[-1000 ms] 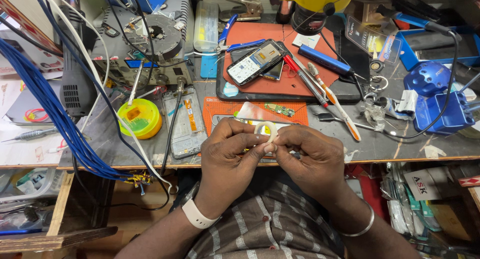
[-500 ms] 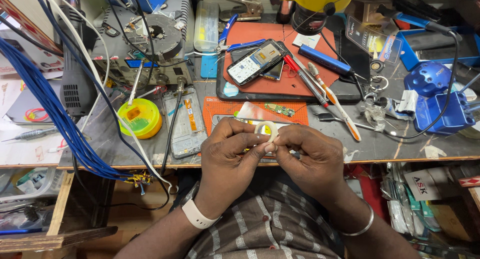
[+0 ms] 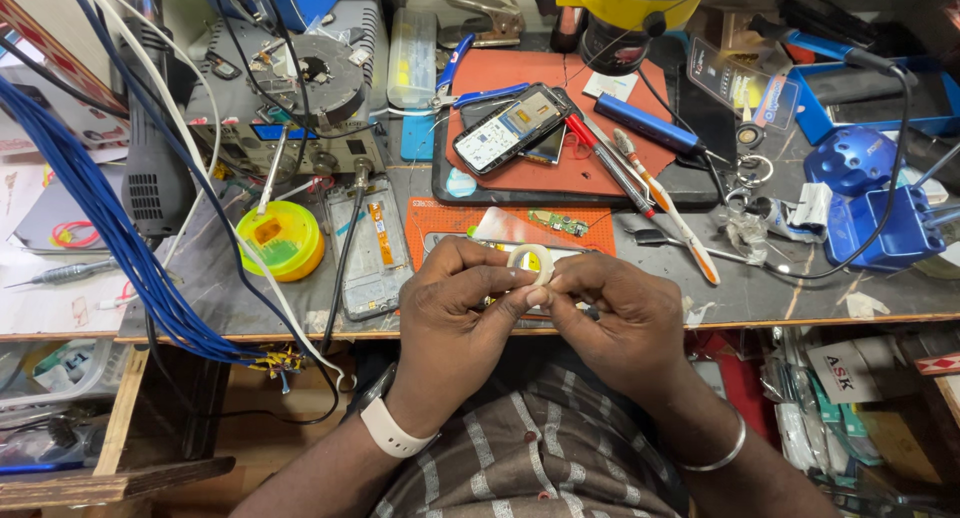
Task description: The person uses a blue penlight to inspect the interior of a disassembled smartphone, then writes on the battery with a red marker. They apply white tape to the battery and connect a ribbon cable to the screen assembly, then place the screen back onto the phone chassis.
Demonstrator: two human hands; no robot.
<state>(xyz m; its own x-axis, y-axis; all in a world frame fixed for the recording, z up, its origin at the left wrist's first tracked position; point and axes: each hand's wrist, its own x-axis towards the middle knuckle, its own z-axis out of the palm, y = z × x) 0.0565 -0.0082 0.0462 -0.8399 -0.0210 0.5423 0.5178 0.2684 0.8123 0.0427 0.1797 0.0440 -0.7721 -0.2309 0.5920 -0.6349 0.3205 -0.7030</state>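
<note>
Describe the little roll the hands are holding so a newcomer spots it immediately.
Start at the orange mat on the workbench's near edge. Just in front of it the left hand and right hand meet, pinching a small tape roll: the only pale, cream-coloured ring there.

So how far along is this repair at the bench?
Done: a phone frame lies opened on the bench and a phone with its screen lit rests on the red mat. In hand: the left hand and right hand together pinch a small roll of pale tape. Left: a small green circuit board lies loose, and screwdrivers stay out.
</note>
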